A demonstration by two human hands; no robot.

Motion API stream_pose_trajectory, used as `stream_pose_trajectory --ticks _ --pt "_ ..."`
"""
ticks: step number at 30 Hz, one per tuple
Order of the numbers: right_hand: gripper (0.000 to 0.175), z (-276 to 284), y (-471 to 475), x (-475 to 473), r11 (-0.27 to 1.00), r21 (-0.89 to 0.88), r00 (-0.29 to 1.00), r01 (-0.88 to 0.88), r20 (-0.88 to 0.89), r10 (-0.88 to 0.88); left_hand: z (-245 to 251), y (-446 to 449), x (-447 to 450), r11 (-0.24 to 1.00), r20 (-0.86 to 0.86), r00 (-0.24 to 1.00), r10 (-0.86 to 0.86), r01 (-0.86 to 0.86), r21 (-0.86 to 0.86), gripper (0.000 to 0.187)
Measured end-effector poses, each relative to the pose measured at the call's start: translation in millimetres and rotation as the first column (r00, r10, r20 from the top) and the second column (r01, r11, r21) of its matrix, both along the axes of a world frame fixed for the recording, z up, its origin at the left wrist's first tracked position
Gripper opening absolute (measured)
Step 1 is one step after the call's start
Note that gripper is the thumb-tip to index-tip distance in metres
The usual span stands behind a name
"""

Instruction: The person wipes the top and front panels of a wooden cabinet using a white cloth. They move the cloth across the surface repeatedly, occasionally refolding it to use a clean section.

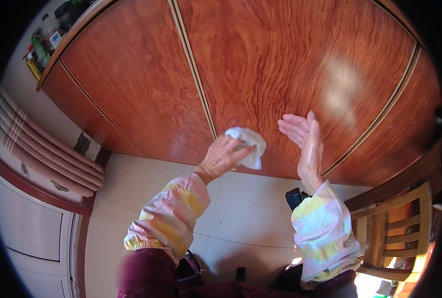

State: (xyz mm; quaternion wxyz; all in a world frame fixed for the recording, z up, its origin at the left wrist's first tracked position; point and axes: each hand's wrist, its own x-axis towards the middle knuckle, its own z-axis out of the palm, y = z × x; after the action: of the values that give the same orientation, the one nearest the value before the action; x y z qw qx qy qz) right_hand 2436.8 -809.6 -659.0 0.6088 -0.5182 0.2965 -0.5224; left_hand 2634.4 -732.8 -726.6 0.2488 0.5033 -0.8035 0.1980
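A folded white cloth (pixel 251 148) is held in my left hand (pixel 225 155), against or just in front of the lower part of a reddish wood-grain cabinet front (pixel 258 74). Light strips divide this front into panels. To the right, my right hand (pixel 305 138) is raised before the same panel, fingers extended and palm turned to the left, holding nothing. Whether it touches the wood I cannot tell. Checked sleeve covers are on both forearms.
Bottles (pixel 50 28) stand on the cabinet's top at upper left. A pinkish-brown curtain (pixel 49 145) hangs at left beside a white door (pixel 31 219). A wooden chair (pixel 399 234) is at right. A black object (pixel 294 197) is partly behind my right sleeve.
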Motion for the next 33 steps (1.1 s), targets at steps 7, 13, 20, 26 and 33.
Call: stream_pose_trajectory --ticks 7,13,20,26,33 --pt "0.058 0.7 1.4 -5.0 0.996 -0.021 0.996 0.084 -0.021 -0.085 76.7 -8.3 35.7 0.790 -0.432 0.887 0.162 -0.379 -0.482 0.049" --pt "0.056 -3.8 -8.9 0.9 0.997 0.052 0.996 0.062 0.054 -0.065 38.7 0.8 15.5 0.998 -0.678 0.734 0.031 0.010 0.056 0.046" --pt "0.053 -3.2 -3.2 -2.8 0.991 0.059 0.992 0.116 0.048 -0.119 96.2 13.0 51.8 0.902 -0.203 0.968 0.147 -0.215 -0.373 0.059" --pt "0.055 0.3 -1.8 -2.6 0.991 0.052 0.991 0.125 0.042 -0.127 233.3 -6.9 79.8 0.537 -0.824 0.559 -0.090 -0.670 -0.513 0.044" --pt "0.058 19.0 11.9 4.1 0.994 -0.105 0.996 0.021 0.085 -0.012 210.1 -54.0 -25.3 0.604 -0.496 0.867 -0.044 -0.372 -0.705 0.051"
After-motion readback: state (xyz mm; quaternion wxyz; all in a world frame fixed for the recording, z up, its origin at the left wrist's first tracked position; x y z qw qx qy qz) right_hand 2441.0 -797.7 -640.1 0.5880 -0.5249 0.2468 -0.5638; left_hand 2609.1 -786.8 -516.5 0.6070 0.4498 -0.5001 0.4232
